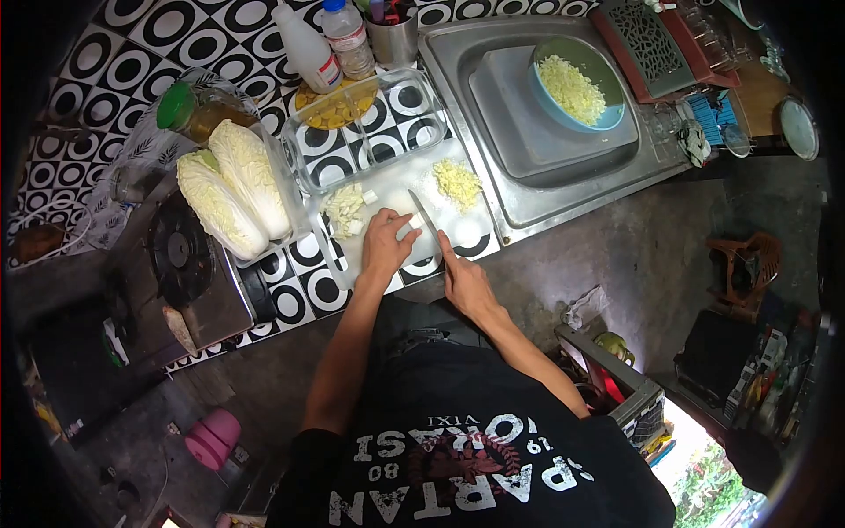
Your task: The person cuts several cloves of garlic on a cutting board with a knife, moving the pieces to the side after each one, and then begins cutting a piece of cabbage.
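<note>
My right hand [466, 283] is wrapped round the handle of a knife [422, 211], whose blade points away over a pale cutting board [356, 255]. Beside the blade, my left hand [389, 242] holds a small white piece of cabbage [416, 222] with bent fingers. Left of it on the board lies a heap of pale cut pieces [346, 209]. A pile of finely chopped yellowish cabbage [458, 185] sits on the right of the blade.
Two cabbages [238, 189] lie in a clear tray at the left, near the stove [179, 249]. A clear divided container [365, 132] and bottles [308, 48] stand behind the board. In the sink [488, 145], a blue bowl [572, 88] holds chopped cabbage.
</note>
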A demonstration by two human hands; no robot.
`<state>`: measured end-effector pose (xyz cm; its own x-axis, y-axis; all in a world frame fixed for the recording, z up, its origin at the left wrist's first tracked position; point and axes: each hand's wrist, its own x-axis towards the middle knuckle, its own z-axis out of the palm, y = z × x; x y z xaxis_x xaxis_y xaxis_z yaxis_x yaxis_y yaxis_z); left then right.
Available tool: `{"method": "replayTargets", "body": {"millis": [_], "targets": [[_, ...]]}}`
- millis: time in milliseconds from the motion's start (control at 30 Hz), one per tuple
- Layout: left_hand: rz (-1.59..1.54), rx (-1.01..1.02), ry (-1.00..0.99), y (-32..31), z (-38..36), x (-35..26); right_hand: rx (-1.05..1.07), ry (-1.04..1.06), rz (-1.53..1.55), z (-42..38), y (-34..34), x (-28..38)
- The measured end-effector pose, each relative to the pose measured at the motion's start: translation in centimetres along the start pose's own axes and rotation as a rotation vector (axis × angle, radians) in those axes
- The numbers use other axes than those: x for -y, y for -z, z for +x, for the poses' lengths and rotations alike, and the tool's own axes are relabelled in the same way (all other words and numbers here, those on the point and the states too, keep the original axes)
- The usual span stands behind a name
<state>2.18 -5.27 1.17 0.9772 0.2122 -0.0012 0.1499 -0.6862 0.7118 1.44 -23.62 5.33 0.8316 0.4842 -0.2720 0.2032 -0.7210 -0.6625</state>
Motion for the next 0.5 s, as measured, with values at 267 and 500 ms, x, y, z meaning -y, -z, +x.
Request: {"method": "replayTargets", "body": {"millis": [267,500], "targets": [[0.042,-0.035,0.048,-0.1,0.3,-1.1,0.053,-0.023,-0.089,0.3,1.0,0.9],[0.041,-0.063,0.106,-0.9,0.5,-1.2,0.170,-0.069,-0.149,0.5,-0.5,0.3]]}}
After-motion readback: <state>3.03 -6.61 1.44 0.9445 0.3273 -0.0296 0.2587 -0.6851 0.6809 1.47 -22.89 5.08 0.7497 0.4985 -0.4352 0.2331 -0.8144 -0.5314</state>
